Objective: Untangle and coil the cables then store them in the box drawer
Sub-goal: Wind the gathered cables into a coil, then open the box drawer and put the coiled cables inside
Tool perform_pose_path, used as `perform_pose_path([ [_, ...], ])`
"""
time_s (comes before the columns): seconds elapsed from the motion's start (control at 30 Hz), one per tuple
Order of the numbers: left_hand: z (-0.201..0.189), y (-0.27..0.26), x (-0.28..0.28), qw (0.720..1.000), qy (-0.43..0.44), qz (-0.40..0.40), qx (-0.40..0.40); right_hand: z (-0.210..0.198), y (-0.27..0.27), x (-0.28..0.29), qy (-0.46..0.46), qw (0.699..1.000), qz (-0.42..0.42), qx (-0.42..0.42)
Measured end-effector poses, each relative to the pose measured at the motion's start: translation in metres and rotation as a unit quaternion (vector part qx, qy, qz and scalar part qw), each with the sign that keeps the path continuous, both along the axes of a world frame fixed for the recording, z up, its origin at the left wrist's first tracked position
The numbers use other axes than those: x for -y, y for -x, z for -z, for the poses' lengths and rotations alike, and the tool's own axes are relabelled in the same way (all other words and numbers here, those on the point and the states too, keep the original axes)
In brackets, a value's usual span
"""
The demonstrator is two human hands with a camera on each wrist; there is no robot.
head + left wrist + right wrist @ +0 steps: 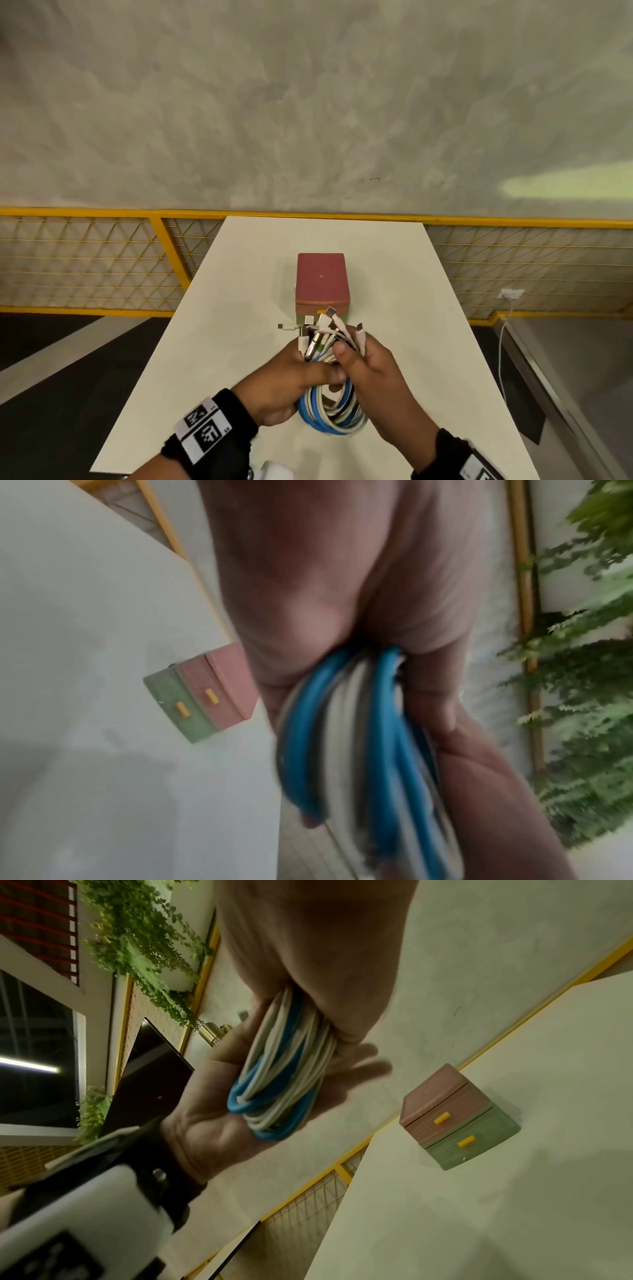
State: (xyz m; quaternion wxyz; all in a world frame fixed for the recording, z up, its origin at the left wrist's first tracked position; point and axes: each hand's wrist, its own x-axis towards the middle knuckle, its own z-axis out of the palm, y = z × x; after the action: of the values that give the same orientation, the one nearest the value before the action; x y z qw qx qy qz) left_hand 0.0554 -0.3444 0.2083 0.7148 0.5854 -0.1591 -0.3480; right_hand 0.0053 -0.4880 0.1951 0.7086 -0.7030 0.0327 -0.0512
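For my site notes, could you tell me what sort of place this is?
Probably an indoor office or lounge: a white table beside yellow mesh railing, hanging plants, and a wall socket.

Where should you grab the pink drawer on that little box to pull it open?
Pinch the little yellow handle on the front of the pink drawer, coming from the front, the side facing the person. The handle is the only part that sticks out, and both drawers look closed. The left hand and right hand both hold the cables, so one probably must let go first.
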Motion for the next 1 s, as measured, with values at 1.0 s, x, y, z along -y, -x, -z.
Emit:
perform_pose_path([
  [1.0,0.079,-0.023,-0.044,0.915,0.127,-0.163,-0.346,0.035,-0.09,-0.008,-0.144,0.931,0.044,-0.331],
])
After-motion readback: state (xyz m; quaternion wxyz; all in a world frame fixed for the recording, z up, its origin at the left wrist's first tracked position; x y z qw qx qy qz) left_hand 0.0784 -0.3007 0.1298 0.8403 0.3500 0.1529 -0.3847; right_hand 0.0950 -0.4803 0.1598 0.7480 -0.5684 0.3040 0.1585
